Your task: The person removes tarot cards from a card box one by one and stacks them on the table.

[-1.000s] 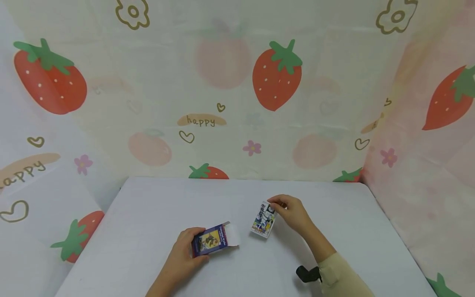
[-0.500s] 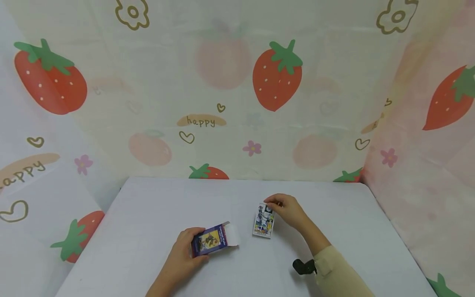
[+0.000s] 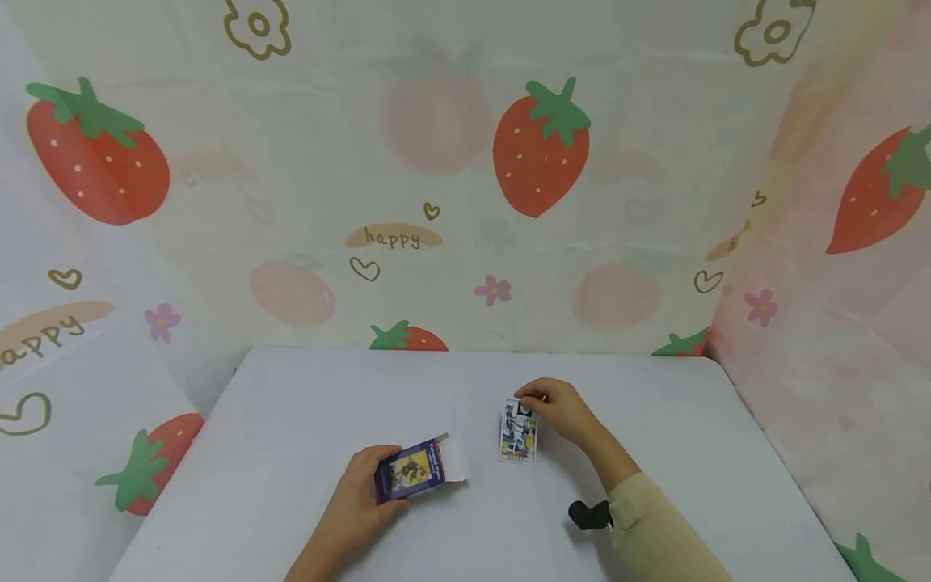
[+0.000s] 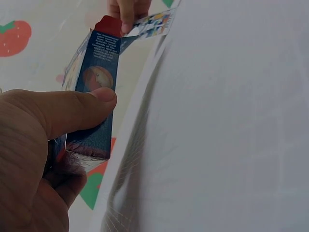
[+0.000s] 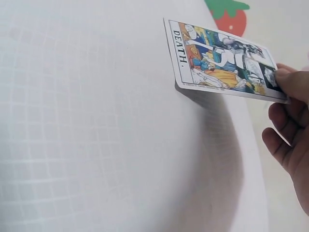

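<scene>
The left hand (image 3: 364, 485) holds the box (image 3: 410, 470) between thumb and fingers, its flap (image 3: 454, 462) unfolded. The right hand (image 3: 563, 408) pinches the card (image 3: 518, 436) only at the far end, to the right of the box and apart from it. The card could slip if this small pinch loosens; the box could bend if squeezed too hard.

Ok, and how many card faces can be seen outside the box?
1: the DEATH card, right of the blue box in the head view, pinched by the right hand. More cards may be hidden beneath it.
</scene>
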### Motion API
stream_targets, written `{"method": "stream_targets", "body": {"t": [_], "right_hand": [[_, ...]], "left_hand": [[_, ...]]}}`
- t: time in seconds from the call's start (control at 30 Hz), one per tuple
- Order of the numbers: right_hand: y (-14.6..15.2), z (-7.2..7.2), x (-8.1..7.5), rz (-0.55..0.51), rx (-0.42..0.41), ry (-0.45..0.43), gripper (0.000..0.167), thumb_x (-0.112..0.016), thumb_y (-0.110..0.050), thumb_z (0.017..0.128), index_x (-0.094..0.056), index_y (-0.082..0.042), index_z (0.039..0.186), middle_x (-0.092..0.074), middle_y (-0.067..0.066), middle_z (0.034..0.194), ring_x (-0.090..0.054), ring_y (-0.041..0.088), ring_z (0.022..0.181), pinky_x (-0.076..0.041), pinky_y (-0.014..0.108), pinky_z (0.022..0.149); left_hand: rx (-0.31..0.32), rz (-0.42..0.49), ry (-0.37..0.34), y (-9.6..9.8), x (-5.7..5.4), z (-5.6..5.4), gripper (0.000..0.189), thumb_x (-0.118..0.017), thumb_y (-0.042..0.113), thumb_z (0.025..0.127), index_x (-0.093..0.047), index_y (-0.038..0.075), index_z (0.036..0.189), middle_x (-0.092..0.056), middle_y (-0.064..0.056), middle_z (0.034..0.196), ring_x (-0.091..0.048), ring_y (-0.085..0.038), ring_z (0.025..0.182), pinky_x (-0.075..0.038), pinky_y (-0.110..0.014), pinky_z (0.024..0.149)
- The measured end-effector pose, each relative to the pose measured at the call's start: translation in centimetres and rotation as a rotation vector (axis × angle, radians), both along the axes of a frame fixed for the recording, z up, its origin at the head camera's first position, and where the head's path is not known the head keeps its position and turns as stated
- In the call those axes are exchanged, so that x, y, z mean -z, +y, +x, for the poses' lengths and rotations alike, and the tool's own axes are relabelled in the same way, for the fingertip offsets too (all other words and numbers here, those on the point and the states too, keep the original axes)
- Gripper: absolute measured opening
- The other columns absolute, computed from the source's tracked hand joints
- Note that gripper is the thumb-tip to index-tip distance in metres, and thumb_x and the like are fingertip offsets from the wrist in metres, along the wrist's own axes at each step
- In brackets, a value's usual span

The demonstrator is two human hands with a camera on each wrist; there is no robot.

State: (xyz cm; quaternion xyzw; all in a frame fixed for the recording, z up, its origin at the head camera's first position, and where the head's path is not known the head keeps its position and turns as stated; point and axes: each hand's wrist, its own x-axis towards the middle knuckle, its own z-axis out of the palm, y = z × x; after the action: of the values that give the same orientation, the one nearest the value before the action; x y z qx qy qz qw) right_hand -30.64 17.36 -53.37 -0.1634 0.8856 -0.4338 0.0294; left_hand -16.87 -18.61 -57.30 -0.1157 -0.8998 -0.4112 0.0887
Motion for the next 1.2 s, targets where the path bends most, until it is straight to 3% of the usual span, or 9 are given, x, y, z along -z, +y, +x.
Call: {"method": "stream_targets", "body": {"t": [0.5, 0.9, 1.2], "right_hand": [[-0.7, -1.2, 1.1, -0.01, 0.025, -0.007, 0.012, -0.07, -0.013, 0.097, -0.078, -0.014, 0.107, -0.071, -0.003, 0.098, -0.058, 0.015, 0.085, -0.05, 0.026, 0.071], [-0.7, -2.5, 3.0, 0.04, 0.034, -0.012, 0.01, -0.071, -0.015, 0.097, -0.078, -0.015, 0.105, -0.071, -0.003, 0.101, -0.06, 0.012, 0.088, -0.051, 0.03, 0.075], [-0.9, -2.5, 3.3, 0.042, 0.045, -0.028, 0.01, -0.071, -0.014, 0.097, -0.078, -0.015, 0.104, -0.071, -0.002, 0.102, -0.061, 0.013, 0.091, -0.053, 0.032, 0.08]], "left_hand": [[0.006, -0.005, -0.009, -0.1, 0.0, -0.2, 0.081, -0.095, 0.013, 0.066, -0.057, 0.017, 0.137, -0.06, 0.003, 0.136, -0.052, -0.017, 0.13, -0.042, -0.048, 0.116], [0.0, 0.0, -0.017, -0.2, 0.1, -0.1, 0.08, -0.095, 0.013, 0.067, -0.057, 0.016, 0.138, -0.059, 0.003, 0.138, -0.051, -0.017, 0.131, -0.04, -0.048, 0.117], [-0.007, -0.004, -0.029, -0.2, 0.0, -0.1, 0.081, -0.095, 0.013, 0.067, -0.057, 0.018, 0.139, -0.059, 0.004, 0.138, -0.05, -0.016, 0.131, -0.04, -0.048, 0.117]]}}
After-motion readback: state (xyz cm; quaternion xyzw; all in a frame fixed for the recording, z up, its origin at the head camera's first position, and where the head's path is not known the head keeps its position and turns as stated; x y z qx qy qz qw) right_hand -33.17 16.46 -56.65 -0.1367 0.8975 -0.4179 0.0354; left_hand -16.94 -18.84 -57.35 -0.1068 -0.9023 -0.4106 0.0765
